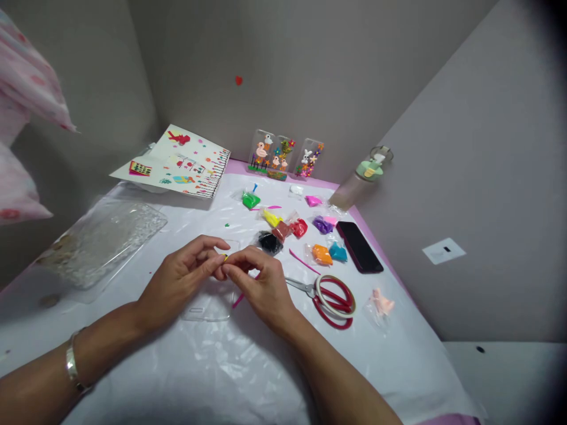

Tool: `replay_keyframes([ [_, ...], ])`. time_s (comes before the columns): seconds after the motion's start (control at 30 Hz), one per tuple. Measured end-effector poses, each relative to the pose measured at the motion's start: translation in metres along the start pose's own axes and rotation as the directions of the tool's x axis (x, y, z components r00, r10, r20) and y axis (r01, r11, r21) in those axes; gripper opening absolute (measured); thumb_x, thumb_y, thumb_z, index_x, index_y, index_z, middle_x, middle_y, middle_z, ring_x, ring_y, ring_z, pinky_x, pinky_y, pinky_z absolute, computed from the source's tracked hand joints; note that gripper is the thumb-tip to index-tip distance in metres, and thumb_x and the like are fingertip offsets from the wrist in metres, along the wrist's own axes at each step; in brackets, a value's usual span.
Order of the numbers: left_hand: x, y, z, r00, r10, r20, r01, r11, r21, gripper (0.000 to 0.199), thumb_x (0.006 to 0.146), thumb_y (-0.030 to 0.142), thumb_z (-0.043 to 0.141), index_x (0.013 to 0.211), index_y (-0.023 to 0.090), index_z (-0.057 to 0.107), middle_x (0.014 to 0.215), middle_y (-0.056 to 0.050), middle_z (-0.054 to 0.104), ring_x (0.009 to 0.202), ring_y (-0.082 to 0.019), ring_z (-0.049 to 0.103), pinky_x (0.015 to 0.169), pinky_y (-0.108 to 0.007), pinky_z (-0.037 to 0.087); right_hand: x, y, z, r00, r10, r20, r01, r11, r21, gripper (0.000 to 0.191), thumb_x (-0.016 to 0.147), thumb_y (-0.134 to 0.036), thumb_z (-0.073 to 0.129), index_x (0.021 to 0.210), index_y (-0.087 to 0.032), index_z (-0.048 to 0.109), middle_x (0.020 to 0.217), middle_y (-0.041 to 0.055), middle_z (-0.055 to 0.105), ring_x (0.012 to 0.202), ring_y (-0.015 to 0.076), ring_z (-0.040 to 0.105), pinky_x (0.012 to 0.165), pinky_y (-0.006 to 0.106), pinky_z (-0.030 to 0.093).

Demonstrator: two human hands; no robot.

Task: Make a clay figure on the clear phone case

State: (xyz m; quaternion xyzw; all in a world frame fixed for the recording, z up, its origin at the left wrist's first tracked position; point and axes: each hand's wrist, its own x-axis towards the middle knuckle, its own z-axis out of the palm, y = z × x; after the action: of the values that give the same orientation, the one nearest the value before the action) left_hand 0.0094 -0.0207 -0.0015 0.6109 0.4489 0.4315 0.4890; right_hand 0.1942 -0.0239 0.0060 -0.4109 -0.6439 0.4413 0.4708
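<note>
My left hand (188, 268) and my right hand (261, 280) meet fingertip to fingertip over a clear phone case (208, 310) lying on the table. Between the pinched fingers shows a tiny yellow piece of clay (225, 257), mostly hidden by the fingertips. A thin magenta tool (239, 300) sticks out from under my right hand; whether the hand grips it I cannot tell. Just beyond the hands lie bags of soft clay: black (269, 242), brown (281, 231), yellow (271, 218), red (298, 227) and green (251, 199).
Red-handled scissors (334, 301) and a phone (359, 247) lie on the right, near orange clay (322, 254) and blue clay (338, 251). A bottle (361, 183) stands behind. Decorated cases (261, 150) lean on the wall. A clear plastic box (110, 248) and drawn-on paper (195, 150) are left.
</note>
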Motion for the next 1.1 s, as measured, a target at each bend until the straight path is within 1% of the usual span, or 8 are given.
replay_keyframes([
  [0.1, 0.001, -0.001, -0.002, 0.999, -0.016, -0.029, 0.017, 1.0, 0.027, 0.024, 0.101, 0.048, 0.063, 0.114, 0.029, 0.069, 0.077, 0.004, 0.072, 0.079, -0.018, 0.071, 0.079, -0.03, 0.055, 0.004, -0.001, -0.003, 0.99, 0.14, 0.004, -0.139, 0.977, 0.16, 0.008, 0.083, -0.024, 0.077, 0.076, -0.021, 0.077, 0.073, -0.0012, 0.071, 0.066, 0.013, 0.061, 0.065, 0.025, 0.049],
  [0.17, 0.002, 0.0, -0.003, 0.998, -0.012, -0.069, 0.015, 0.999, 0.036, 0.023, 0.097, 0.049, 0.068, 0.109, 0.029, 0.073, 0.081, 0.002, 0.073, 0.08, -0.019, 0.07, 0.079, -0.03, 0.055, 0.007, -0.003, -0.006, 0.972, 0.234, 0.011, -0.23, 0.942, 0.246, 0.01, 0.08, -0.029, 0.079, 0.075, -0.021, 0.076, 0.07, -0.0018, 0.071, 0.062, 0.0129, 0.061, 0.063, 0.025, 0.05],
  [0.23, 0.002, 0.002, -0.003, 0.995, 0.02, -0.097, -0.016, 0.999, 0.047, 0.021, 0.091, 0.048, 0.076, 0.103, 0.03, 0.077, 0.087, 0.002, 0.073, 0.083, -0.019, 0.07, 0.078, -0.03, 0.056, 0.009, -0.005, -0.009, 0.96, 0.28, 0.012, -0.272, 0.922, 0.277, 0.013, 0.078, -0.032, 0.08, 0.075, -0.02, 0.076, 0.07, -0.0018, 0.071, 0.061, 0.0128, 0.061, 0.063, 0.025, 0.052],
  [0.37, 0.003, 0.006, -0.003, 0.989, 0.113, -0.095, -0.104, 0.99, 0.091, 0.016, 0.086, 0.044, 0.082, 0.096, 0.032, 0.082, 0.096, 0.0, 0.074, 0.089, -0.021, 0.07, 0.08, -0.029, 0.058, 0.01, -0.006, -0.011, 0.96, 0.278, 0.012, -0.271, 0.925, 0.265, 0.015, 0.078, -0.034, 0.082, 0.074, -0.021, 0.077, 0.071, -0.0012, 0.073, 0.062, 0.013, 0.062, 0.064, 0.026, 0.054],
  [0.6, 0.003, 0.009, -0.001, 0.976, 0.2, -0.091, -0.188, 0.975, 0.121, 0.007, 0.088, 0.038, 0.08, 0.089, 0.032, 0.083, 0.089, -0.001, 0.075, 0.084, -0.021, 0.07, 0.075, -0.029, 0.056, 0.009, -0.004, -0.007, 0.96, 0.275, 0.047, -0.277, 0.928, 0.249, 0.016, 0.077, -0.034, 0.083, 0.073, -0.02, 0.077, 0.067, -0.0013, 0.072, 0.06, 0.0127, 0.06, 0.061, 0.024, 0.052],
  [0.77, 0.003, 0.007, -0.003, 0.969, 0.24, -0.052, -0.23, 0.961, 0.156, 0.009, 0.091, 0.034, 0.076, 0.088, 0.032, 0.083, 0.088, -0.001, 0.075, 0.084, -0.021, 0.069, 0.076, -0.03, 0.053, 0.009, -0.004, -0.007, 0.957, 0.286, 0.054, -0.29, 0.92, 0.262, 0.014, 0.075, -0.033, 0.083, 0.073, -0.02, 0.077, 0.066, -0.002, 0.07, 0.06, 0.0124, 0.059, 0.062, 0.025, 0.051],
  [0.93, 0.003, 0.007, -0.003, 0.976, 0.212, -0.055, -0.199, 0.964, 0.176, 0.011, 0.092, 0.038, 0.075, 0.087, 0.031, 0.08, 0.088, -0.001, 0.074, 0.084, -0.021, 0.068, 0.075, -0.031, 0.051, 0.009, -0.006, -0.008, 0.96, 0.273, 0.062, -0.28, 0.935, 0.219, 0.018, 0.08, -0.038, 0.079, 0.074, -0.021, 0.076, 0.067, -0.001, 0.07, 0.062, 0.0137, 0.06, 0.064, 0.026, 0.052],
  [1.1, 0.005, 0.006, -0.003, 0.989, 0.117, -0.092, -0.101, 0.982, 0.162, 0.014, 0.09, 0.043, 0.075, 0.084, 0.03, 0.078, 0.088, -0.001, 0.073, 0.086, -0.023, 0.067, 0.077, -0.032, 0.052, 0.009, -0.004, -0.012, 0.976, 0.217, 0.027, -0.218, 0.957, 0.189, 0.031, 0.093, -0.049, 0.068, 0.088, -0.02, 0.078, 0.076, 0.0021, 0.074, 0.064, 0.0137, 0.061, 0.066, 0.026, 0.052],
])
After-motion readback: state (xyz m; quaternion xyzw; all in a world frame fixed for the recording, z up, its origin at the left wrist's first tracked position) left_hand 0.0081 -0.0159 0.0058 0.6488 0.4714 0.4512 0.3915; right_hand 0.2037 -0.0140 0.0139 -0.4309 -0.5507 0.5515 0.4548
